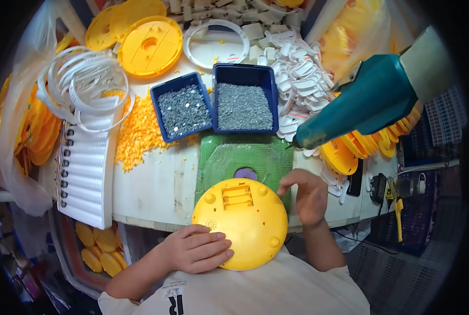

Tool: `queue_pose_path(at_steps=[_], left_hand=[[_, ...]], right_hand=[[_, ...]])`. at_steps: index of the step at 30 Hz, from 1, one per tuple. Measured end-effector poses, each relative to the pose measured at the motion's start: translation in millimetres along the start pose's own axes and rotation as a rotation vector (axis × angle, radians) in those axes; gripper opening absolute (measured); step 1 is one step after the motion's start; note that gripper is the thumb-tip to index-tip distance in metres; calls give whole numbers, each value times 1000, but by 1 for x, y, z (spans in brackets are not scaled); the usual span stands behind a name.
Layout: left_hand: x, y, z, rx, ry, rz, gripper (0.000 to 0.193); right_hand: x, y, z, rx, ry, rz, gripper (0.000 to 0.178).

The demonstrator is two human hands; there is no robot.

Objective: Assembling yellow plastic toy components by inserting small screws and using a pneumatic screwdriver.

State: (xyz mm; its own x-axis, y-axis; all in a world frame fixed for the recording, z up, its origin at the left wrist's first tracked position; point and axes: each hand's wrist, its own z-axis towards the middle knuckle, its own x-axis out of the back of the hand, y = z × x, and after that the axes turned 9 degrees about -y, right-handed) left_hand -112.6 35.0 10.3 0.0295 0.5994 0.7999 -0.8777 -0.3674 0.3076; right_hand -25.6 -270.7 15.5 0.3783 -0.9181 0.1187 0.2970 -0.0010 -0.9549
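Head view, our only one: the yellow disc (250, 231) sits back-side up over the near edge of the green mat (277, 152), by the shirt. Our left hand (200, 251) lies flat on it, thumb hidden, so we can't tell if it's pinching the rim. Our right hand (309, 199) is loosely curled beside it, nothing visible inside. We'd guess the shell's together, but the battery bay (237, 196) is uncovered; fastening's unclear to us.
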Motion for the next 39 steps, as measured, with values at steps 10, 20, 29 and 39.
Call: queue_pose_path(at_steps=[10, 20, 29, 39], left_hand=[[53, -6, 5, 478, 342, -311, 60], [94, 74, -123, 942, 816, -41, 40], [84, 130, -356, 1502, 2022, -37, 53], [23, 110, -349, 1862, 1183, 621, 50]], right_hand=[[-71, -36, 39, 421, -195, -287, 62], [-160, -39, 71, 274, -662, -249, 49], [-219, -15, 56, 210, -1078, -595, 30], [-249, -9, 57, 174, -1113, -709, 15]])
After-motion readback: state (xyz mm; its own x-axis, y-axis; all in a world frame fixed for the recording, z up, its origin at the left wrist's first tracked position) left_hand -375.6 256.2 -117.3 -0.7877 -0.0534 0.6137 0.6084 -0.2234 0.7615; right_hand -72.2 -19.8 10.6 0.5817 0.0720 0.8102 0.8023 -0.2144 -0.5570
